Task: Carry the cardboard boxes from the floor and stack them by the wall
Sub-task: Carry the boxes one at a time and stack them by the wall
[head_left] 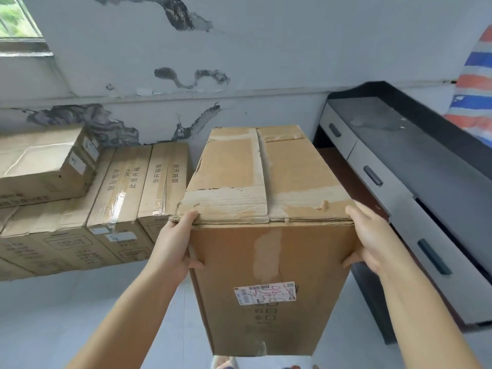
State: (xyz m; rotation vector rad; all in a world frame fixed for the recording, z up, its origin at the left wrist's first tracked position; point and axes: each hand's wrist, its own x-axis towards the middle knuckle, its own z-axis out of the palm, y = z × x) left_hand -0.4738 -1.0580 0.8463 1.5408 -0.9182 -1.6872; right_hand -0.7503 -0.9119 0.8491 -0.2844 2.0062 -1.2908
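Box: tall cardboard box [269,251], held up off the floor, in front of the wall [266,62], between stacked cartons [87,209] and grey drawer unit [394,209].
L hand: left hand [177,246] grips upper left edge, fingers curled round corner.
R hand: right hand [370,241] clamps upper right side, thumb on front.
Handling: prob. moderate wt; stiff but worn, top flaps torn, tape peeled, so better support lower down.
Texture: matte corrugated, shipping label [265,292] on front.

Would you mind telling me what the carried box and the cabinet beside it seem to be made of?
Carried box: brown corrugated cardboard, matte; the torn flap edge shows fluting. Cabinet: probably laminated board, dark smooth top, grey drawer fronts.
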